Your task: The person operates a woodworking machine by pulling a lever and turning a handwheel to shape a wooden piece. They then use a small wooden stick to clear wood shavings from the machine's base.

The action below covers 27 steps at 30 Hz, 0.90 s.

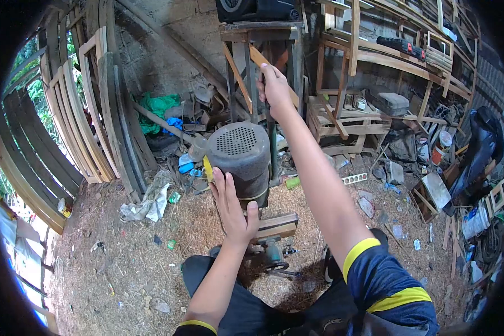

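A dark cylindrical motor housing [246, 168] with a perforated round top stands in front of me. My left hand [232, 210] lies against its near left side, fingers stretched out. My right hand [274, 89] is raised beyond the motor, its fingers curled at a slanting wooden strip [257, 56] in front of a tall stand [260, 35]. What those fingers hold is hidden behind the hand. Below the motor, a wooden block [274, 225] sits above a green metal part [273, 252] with a small handwheel [277, 267], between my knees.
Wooden frames and boards [120, 129] lean along the left. A wooden rack [369, 56] and low bench [353, 126] stand at the back right, with a grey case [392, 102]. Shavings and litter cover the ground [123, 269]. A white power strip [354, 178] lies right of the motor.
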Tool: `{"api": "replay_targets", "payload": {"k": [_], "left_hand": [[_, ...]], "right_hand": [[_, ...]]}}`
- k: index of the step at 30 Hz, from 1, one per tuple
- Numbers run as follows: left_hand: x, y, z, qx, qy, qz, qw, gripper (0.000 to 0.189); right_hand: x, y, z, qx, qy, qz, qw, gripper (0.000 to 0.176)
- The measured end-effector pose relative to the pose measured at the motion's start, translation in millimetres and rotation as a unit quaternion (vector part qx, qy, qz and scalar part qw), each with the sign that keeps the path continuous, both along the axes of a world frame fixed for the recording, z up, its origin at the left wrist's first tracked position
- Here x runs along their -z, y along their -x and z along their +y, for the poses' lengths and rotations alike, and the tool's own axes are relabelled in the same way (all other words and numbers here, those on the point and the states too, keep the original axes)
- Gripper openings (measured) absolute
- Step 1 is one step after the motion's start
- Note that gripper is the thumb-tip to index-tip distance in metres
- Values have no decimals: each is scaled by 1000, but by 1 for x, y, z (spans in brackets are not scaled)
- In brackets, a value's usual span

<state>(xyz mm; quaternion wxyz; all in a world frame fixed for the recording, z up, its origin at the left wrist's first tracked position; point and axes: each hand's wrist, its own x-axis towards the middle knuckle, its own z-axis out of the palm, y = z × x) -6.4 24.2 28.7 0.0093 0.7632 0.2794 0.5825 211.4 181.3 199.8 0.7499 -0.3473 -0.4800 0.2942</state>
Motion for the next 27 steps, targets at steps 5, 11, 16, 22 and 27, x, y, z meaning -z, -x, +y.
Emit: {"api": "replay_targets", "payload": {"k": [5,11,16,22,27], "left_hand": [[5,-6,2,3,2,-17,1000,76],[3,-11,-1,20,-5,-32,999,79],[0,-7,7,23,-37,-48,998,71],[3,-3,12,8,-37,-33,999,68],[1,-6,9,-7,-25,-27,999,70]], "right_hand": [[17,13,-95,-77,-49,-21,996,28],[18,2,-84,-120,-99,-87,984,33],[33,-5,-117,-214,-65,-122,967,35],[43,4,-120,-173,-113,-150,967,38],[33,7,-110,-146,-62,-86,984,47]]}}
